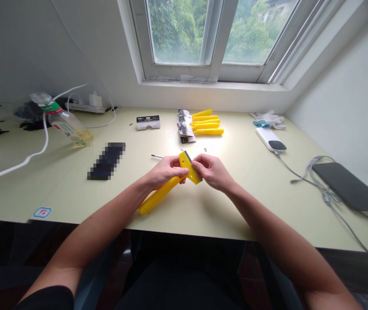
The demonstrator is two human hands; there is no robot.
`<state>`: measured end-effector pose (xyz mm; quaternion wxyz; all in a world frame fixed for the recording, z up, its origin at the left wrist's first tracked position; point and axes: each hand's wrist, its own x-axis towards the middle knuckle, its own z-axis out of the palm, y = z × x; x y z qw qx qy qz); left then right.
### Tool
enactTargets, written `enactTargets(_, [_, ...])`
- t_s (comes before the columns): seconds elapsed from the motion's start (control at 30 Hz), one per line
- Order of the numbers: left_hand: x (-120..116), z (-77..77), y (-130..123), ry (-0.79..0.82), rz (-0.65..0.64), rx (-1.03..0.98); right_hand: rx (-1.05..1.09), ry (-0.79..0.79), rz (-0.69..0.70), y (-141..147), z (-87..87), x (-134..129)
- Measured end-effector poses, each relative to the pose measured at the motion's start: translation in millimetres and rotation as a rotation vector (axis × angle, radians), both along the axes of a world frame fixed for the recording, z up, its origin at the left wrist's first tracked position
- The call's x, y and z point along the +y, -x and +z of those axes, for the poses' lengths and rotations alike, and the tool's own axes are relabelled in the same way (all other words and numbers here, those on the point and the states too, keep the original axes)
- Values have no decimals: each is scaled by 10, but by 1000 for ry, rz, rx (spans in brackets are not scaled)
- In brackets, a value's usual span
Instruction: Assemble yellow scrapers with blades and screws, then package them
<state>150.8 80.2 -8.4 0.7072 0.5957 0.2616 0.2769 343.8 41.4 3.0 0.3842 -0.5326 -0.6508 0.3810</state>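
Note:
A yellow scraper (161, 196) is held over the table, its handle slanting down to the left and its wide head up to the right. My left hand (167, 171) is closed round it where the handle meets the head. Along the head's right edge runs a dark blade (188, 156), which the fingers of my right hand (212, 171) pinch near its middle. Two holes show in the yellow head. Just behind my left hand lies a thin screwdriver (156, 156), partly covered by it. Small screws (205, 150) rest on the table beyond my hands.
Several yellow scrapers (208, 125) with card packaging lie near the window, beside a folded card (148, 122). To the left are a blurred dark object (106, 161) and a tilted bottle (69, 125). A power bank (270, 139), gloves (272, 119), cables and a black tablet (351, 186) lie right.

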Motion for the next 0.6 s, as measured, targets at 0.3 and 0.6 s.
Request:
enactTargets(0.3, [-28,60,43,66,-24,112,-68,-32,84,-166,-72,110])
enactTargets(0.6, [209,6,166,108,339,-162,-737,-114,-51,-599,-77,795])
